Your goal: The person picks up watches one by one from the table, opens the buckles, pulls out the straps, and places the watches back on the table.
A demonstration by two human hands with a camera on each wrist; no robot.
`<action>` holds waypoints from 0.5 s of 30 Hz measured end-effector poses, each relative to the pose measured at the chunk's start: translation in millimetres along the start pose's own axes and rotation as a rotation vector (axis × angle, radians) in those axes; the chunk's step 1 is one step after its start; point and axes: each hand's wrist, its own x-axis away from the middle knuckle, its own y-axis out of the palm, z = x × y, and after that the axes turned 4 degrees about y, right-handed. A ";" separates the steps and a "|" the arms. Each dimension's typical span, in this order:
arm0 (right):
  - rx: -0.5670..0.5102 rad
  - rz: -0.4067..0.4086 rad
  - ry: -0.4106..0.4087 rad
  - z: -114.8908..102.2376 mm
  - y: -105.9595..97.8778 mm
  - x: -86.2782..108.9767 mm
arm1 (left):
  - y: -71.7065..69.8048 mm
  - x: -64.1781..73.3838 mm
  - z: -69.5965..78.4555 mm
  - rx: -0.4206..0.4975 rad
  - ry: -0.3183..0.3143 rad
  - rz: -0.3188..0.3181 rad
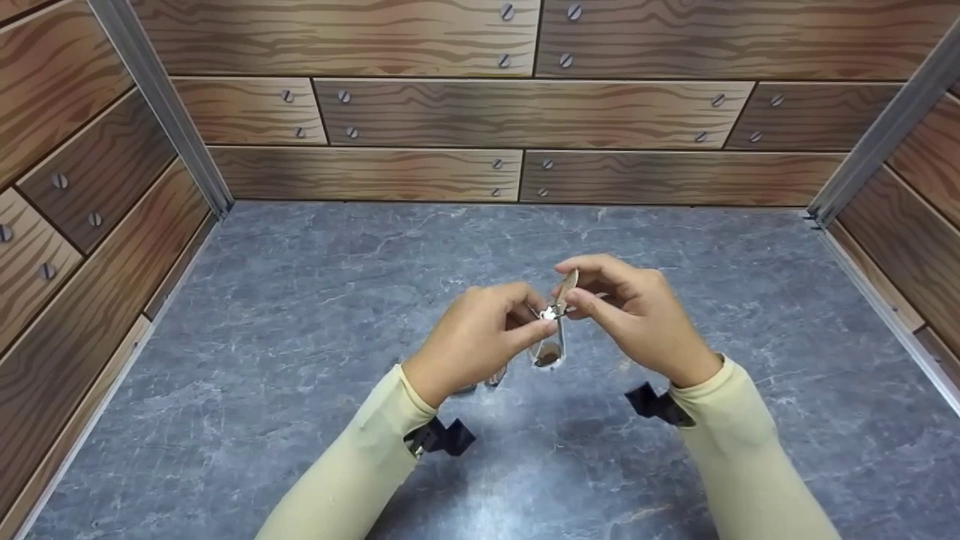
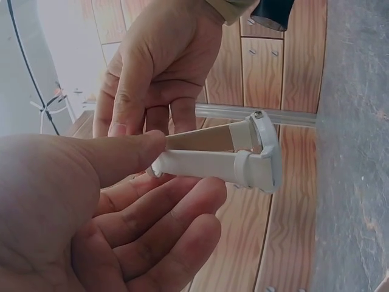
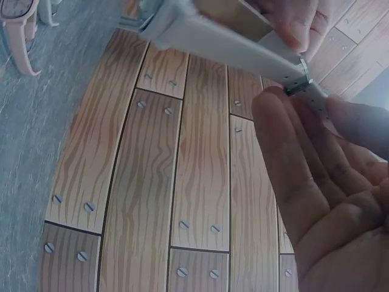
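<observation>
A white wristwatch (image 2: pixel 209 165) hangs in the air between the two hands, its strap looped and its case at the bottom of the loop in the head view. My left hand (image 1: pixel 484 322) pinches the strap near the buckle (image 3: pixel 298 80) between thumb and fingers. From the other side my right hand (image 1: pixel 637 311) holds the strap end (image 3: pixel 321 103) beyond the buckle, thumb against fingers. In the left wrist view the right hand (image 2: pixel 161 67) is behind the watch, and the left fingers lie beneath it. The dial's front faces away.
On the grey marbled table (image 1: pixel 300 322) a pink watch (image 3: pixel 23 33) lies beside another light-coloured strap (image 3: pixel 47 11). In the head view the left hand partly covers these items. Wood-patterned panels (image 1: pixel 480 112) wall the table's back and sides.
</observation>
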 end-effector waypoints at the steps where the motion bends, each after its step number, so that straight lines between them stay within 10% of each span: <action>1: 0.003 0.001 0.003 -0.4 -0.1 0.2 | 0.2 -0.1 -0.4 0.001 0.001 -0.003; 15: 0.094 -0.002 0.071 -3.5 -0.5 -0.3 | 2.0 -2.8 -3.1 0.025 0.018 0.031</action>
